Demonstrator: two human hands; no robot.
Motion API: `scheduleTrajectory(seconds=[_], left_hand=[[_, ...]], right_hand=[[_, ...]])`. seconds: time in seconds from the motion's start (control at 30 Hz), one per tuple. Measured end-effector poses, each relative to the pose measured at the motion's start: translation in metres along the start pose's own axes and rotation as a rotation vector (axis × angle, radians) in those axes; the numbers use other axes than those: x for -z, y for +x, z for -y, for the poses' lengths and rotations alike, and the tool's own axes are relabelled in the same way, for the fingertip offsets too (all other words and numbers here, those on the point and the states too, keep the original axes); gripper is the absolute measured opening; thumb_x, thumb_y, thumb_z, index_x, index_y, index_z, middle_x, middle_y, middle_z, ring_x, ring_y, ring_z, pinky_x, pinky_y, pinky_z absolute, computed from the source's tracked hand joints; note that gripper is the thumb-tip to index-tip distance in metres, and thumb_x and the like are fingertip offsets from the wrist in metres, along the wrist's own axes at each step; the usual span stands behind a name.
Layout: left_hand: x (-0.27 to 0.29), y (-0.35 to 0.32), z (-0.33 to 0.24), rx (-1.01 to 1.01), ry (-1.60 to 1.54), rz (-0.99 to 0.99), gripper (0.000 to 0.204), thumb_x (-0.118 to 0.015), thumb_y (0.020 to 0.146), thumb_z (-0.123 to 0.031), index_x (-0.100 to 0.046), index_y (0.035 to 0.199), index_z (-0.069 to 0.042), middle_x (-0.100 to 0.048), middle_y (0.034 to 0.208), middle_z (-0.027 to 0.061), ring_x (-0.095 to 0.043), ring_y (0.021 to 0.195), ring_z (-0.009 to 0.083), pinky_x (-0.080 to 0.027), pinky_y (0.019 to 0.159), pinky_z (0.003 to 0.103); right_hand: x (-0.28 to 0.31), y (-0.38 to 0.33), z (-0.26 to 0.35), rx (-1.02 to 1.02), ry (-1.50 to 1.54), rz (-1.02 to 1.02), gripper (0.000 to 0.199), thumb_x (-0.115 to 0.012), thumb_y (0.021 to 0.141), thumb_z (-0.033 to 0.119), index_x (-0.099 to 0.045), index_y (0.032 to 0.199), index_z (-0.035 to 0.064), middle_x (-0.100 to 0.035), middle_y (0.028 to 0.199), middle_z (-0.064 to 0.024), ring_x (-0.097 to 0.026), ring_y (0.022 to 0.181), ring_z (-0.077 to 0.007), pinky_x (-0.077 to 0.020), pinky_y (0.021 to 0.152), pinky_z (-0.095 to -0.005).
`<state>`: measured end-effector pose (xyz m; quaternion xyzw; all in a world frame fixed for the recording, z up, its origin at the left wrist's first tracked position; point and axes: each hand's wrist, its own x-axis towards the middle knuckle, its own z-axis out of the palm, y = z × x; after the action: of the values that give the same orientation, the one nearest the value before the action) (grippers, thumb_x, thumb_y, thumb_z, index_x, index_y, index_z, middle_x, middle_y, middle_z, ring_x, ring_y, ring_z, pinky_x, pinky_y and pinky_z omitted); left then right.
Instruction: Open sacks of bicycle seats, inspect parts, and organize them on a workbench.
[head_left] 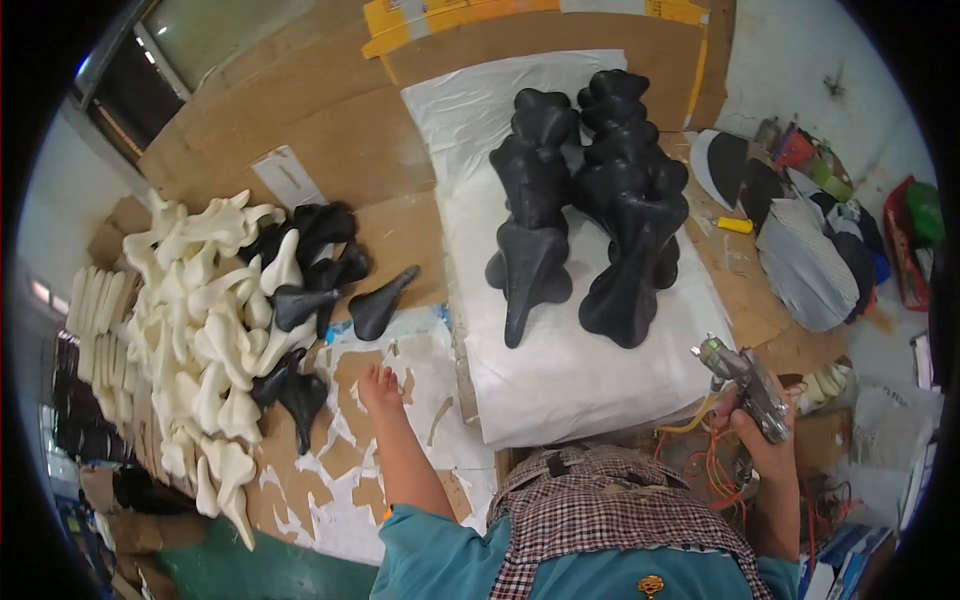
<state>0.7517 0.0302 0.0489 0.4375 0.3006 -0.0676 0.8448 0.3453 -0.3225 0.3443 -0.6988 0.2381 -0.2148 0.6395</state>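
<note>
My right hand (pixel 752 432) grips a metal spray gun (pixel 760 400), with its nozzle angled up and away from me. A yellow hose (pixel 690 422) runs down from the gun. Over the paper-patched cardboard my left hand (pixel 380 388) is held out, fingers apart and holding nothing. Just beyond it lies a single black saddle-shaped piece (pixel 375 310), apart from the hand. Several more black pieces (pixel 303 395) lie to its left, against a large heap of cream saddle-shaped pieces (pixel 215 340). On the white sheet (pixel 470 220), two rows of black pieces (pixel 535 270) lie overlapped, pointed ends toward me.
Cardboard (pixel 660 42) stands upright behind the worktable. At the right are a grey cloth bundle (pixel 810 265), a yellow cylindrical object (pixel 735 225) and a red container (pixel 903 245). Orange cables (pixel 722 470) hang beneath my right hand. Stacked cream slabs (pixel 100 340) stand at far left.
</note>
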Motion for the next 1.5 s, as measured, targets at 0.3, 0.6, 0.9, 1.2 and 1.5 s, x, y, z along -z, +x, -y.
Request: scheduleTrajectory(seconds=[0.3,0.6,0.9,1.2,1.5], left_hand=[[-0.202,0.038,0.071,0.247,0.458,0.536,0.041,-0.055,0.08,-0.012,-0.047,0.12,-0.012,-0.056,0.107,0.0062,-0.055,0.08,0.0217,-0.045,0.066,0.032],[-0.273,0.051,0.128,0.25,0.624,0.986,0.041,-0.051,0.075,0.003,-0.048,0.115,-0.002,-0.057,0.099,0.008,-0.056,0.083,0.0167,-0.045,0.071,0.031],[-0.202,0.014,0.029,0.252,-0.093,1.032,0.036,-0.05,0.078,0.006,-0.052,0.112,-0.003,-0.057,0.111,0.0106,-0.054,0.103,0.0233,-0.041,0.092,0.039],[-0.204,0.036,0.047,0.287,-0.308,0.984,0.038,-0.05,0.078,0.002,-0.051,0.115,-0.005,-0.054,0.117,0.0099,-0.048,0.112,0.0257,-0.034,0.099,0.044],[-0.269,0.001,0.139,0.292,-0.034,0.907,0.024,-0.052,0.074,0.008,-0.051,0.095,-0.004,-0.059,0.097,0.0079,-0.055,0.094,0.0231,-0.042,0.089,0.039]], right_hand=[[-0.048,-0.019,0.0,-0.123,-0.279,0.194,0.055,-0.065,0.075,0.005,-0.041,0.124,-0.0014,-0.059,0.088,-0.0067,-0.057,0.08,-0.0118,-0.0458,0.072,-0.0266],[-0.087,-0.016,0.012,-0.137,-0.109,-0.014,0.06,-0.065,0.08,0.021,-0.037,0.127,-0.0031,-0.057,0.097,-0.0091,-0.056,0.088,-0.0161,-0.0448,0.078,-0.0287],[-0.097,0.009,0.012,-0.142,-0.147,-0.073,0.055,-0.066,0.077,0.013,-0.041,0.124,-0.0018,-0.059,0.086,-0.0089,-0.058,0.071,-0.013,-0.0469,0.065,-0.0246],[-0.083,0.006,0.008,-0.181,-0.174,-0.052,0.054,-0.066,0.076,0.01,-0.042,0.123,-0.0016,-0.059,0.085,-0.0085,-0.058,0.074,-0.0139,-0.0469,0.066,-0.0278],[-0.077,-0.008,0.018,-0.085,-0.061,-0.095,0.052,-0.066,0.075,0.006,-0.044,0.121,-0.0018,-0.06,0.085,-0.01,-0.06,0.072,-0.0161,-0.0478,0.067,-0.0291]])
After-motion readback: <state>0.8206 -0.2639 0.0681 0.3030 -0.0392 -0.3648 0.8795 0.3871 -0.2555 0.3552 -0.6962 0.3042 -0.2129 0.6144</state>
